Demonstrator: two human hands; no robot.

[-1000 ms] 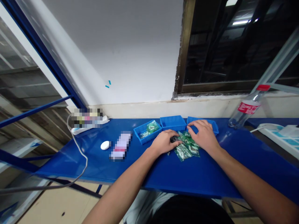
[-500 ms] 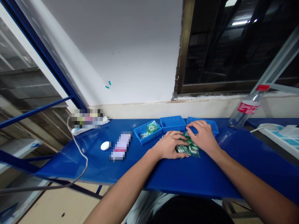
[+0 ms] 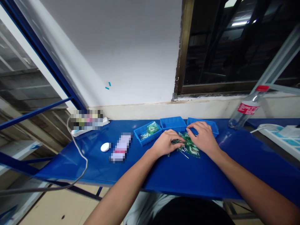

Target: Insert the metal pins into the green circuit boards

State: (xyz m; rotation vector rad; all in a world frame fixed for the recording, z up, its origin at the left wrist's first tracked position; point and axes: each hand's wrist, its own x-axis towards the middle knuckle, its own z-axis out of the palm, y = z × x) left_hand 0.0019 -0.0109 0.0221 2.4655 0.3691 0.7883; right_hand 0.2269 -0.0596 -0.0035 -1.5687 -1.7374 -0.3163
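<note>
Small green plastic packets (image 3: pixel 194 150) with metal pieces inside lie in a loose pile on the blue table. A thin silver pin or screw (image 3: pixel 184 154) rests at the pile's near edge. At the pile's left, my left hand (image 3: pixel 166 143) has its thumb and fingers closed around a green packet, mostly hidden by the fingers. My right hand (image 3: pixel 203 137) lies over the pile's right side, thumb apart from the fingers. Behind stand three blue bins: the left bin (image 3: pixel 146 142) holds similar packets, the middle bin (image 3: pixel 172 124) and right bin (image 3: pixel 214 127) are partly covered.
On the left of the table (image 3: pixel 159 178) are a white round object (image 3: pixel 105 147), a blurred-out flat item (image 3: pixel 120 147) and a power strip (image 3: pixel 90 126) with a grey cable. A red-capped plastic bottle (image 3: pixel 246 109) stands at the back right, near a white tray-like object (image 3: pixel 276 136).
My left hand has drawn back a little to the left and its fingers have curled in. The silver pin and more of the pile now show. My right hand stays in place.
</note>
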